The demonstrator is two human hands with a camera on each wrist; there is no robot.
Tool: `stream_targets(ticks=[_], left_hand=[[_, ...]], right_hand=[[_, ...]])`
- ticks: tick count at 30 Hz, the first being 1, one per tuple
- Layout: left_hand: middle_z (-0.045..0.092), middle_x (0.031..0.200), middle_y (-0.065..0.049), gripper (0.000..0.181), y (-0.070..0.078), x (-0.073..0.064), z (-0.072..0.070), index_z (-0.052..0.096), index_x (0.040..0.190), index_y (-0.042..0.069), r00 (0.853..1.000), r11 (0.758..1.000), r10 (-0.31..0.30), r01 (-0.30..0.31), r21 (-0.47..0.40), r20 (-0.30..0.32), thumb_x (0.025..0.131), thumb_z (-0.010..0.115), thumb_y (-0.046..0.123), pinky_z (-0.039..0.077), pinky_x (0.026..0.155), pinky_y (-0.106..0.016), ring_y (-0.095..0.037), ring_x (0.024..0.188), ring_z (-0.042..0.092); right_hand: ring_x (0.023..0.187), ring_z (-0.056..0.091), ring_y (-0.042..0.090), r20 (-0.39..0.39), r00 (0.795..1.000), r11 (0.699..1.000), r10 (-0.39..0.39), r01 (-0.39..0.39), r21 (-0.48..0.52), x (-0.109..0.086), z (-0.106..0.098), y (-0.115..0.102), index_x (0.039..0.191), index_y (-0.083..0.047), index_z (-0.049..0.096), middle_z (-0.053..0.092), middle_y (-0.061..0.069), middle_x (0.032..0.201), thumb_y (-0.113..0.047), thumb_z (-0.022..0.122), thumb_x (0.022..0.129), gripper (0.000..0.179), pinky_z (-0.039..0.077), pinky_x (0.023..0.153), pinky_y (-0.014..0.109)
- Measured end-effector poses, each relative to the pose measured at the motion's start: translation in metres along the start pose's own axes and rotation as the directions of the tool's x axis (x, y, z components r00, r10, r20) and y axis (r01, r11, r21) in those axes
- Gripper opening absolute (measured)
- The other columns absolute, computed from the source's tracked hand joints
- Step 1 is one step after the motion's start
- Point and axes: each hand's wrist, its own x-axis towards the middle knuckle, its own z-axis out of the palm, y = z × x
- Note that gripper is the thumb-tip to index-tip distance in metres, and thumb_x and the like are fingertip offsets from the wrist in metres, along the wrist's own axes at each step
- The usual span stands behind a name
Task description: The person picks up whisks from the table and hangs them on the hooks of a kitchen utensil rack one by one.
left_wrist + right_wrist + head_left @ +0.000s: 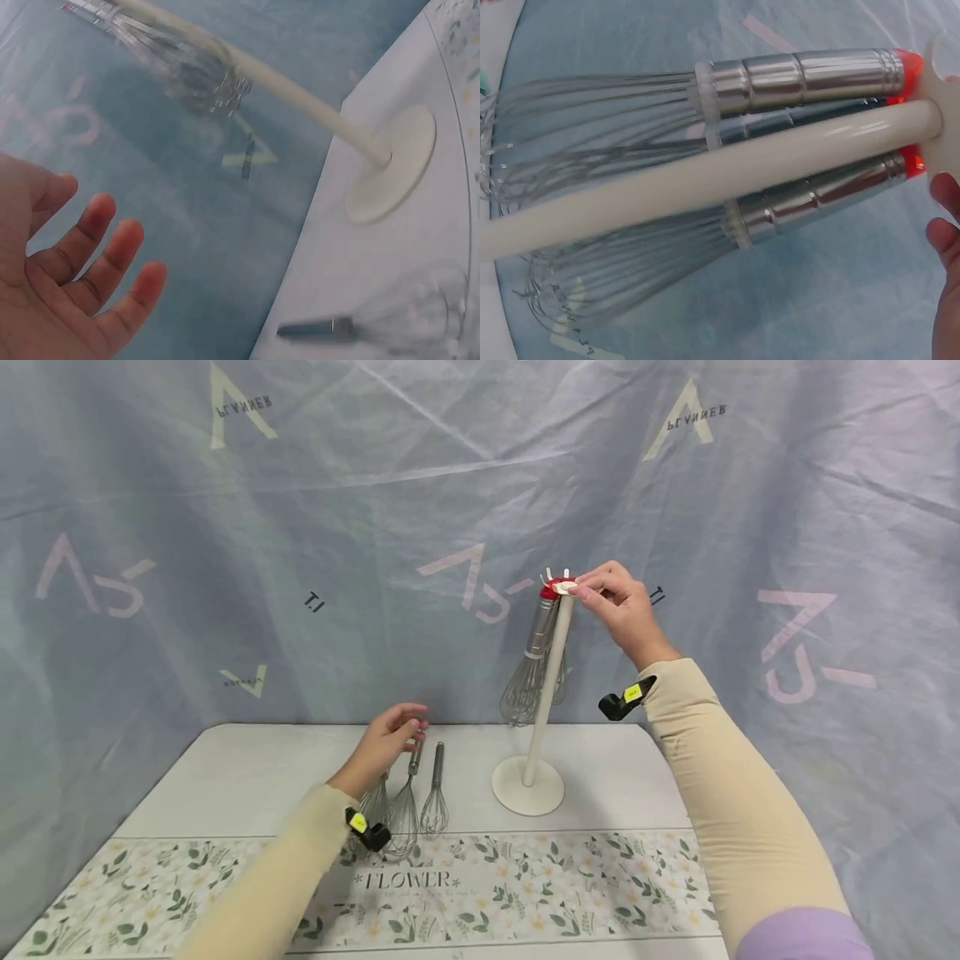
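Observation:
A white rack stand rises from a round base, with hooks at its top. Three metal whisks with red ends hang from it, as the right wrist view shows. My right hand is at the top, thumb and fingers pinching the edge of the white hook plate. My left hand, fingers loosely bent and apart, hovers over smaller whisks on the table and holds nothing. Its wrist hides part of the leftmost whisk.
The white table carries a floral band printed "FLOWER" across its front part. Behind the table hangs a grey-blue printed cloth. The stand's round base rests on the table right of the loose whisks.

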Motion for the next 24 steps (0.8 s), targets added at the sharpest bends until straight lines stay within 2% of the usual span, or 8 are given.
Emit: stream_targets(ticks=[4,7,12,16,19,24], left_hand=[[0.061,0.123,-0.018,0.033,-0.013,-0.018,-0.023,0.054,0.140,0.008,0.999,1.000,-0.013,0.013,-0.005,-0.046,0.109,0.049,0.018,0.056,0.089,-0.042,-0.034,0.109,0.062],[0.060,0.123,-0.018,0.035,-0.022,-0.029,-0.038,0.053,0.141,0.008,0.997,1.000,-0.015,0.014,-0.002,-0.073,0.109,0.050,0.020,0.056,0.089,-0.040,-0.030,0.107,0.062],[0.059,0.122,-0.016,0.035,-0.031,-0.041,-0.054,0.053,0.140,0.009,0.993,1.000,-0.027,0.025,-0.019,-0.111,0.108,0.051,0.024,0.057,0.089,-0.039,-0.027,0.106,0.063],[0.056,0.125,-0.022,0.039,-0.036,-0.049,-0.064,0.051,0.141,0.008,0.991,0.999,-0.033,0.029,-0.036,-0.130,0.108,0.051,0.027,0.057,0.089,-0.036,-0.030,0.108,0.062],[0.056,0.126,-0.021,0.041,-0.042,-0.056,-0.072,0.050,0.143,0.008,0.989,0.998,-0.041,0.034,-0.050,-0.141,0.108,0.050,0.030,0.057,0.089,-0.035,-0.028,0.109,0.063],[0.056,0.125,-0.016,0.044,-0.055,-0.072,-0.087,0.047,0.145,0.009,0.984,0.997,-0.051,0.040,-0.070,-0.169,0.109,0.047,0.033,0.056,0.091,-0.034,-0.020,0.107,0.063]], right_hand=[[0.102,0.056,0.015,0.033,0.999,1.000,-0.016,0.015,0.022,0.001,-0.008,0.008,0.104,0.015,0.068,0.061,0.023,0.115,0.004,0.069,0.093,0.016,0.043,0.080,0.027],[0.106,0.058,0.014,0.036,0.999,0.999,0.003,-0.005,0.045,0.001,-0.014,0.015,0.105,0.013,0.068,0.064,0.019,0.117,0.005,0.071,0.091,0.017,0.045,0.081,0.025],[0.111,0.059,0.011,0.033,0.998,0.998,0.045,-0.046,0.041,-0.001,-0.020,0.022,0.107,0.009,0.072,0.069,0.014,0.119,0.005,0.071,0.091,0.016,0.046,0.085,0.026],[0.122,0.056,0.012,0.035,0.998,0.998,0.054,-0.054,0.008,0.000,-0.022,0.023,0.108,0.007,0.073,0.070,0.011,0.121,0.003,0.070,0.093,0.016,0.044,0.097,0.025],[0.134,0.050,0.018,0.038,0.998,0.999,0.053,-0.053,0.004,0.000,-0.022,0.023,0.108,0.008,0.072,0.070,0.012,0.122,0.001,0.070,0.093,0.017,0.041,0.109,0.029],[0.141,0.045,0.025,0.039,0.998,0.996,0.055,-0.057,0.073,0.003,-0.023,0.033,0.109,0.007,0.072,0.069,0.014,0.119,0.004,0.069,0.093,0.016,0.037,0.116,0.038]])
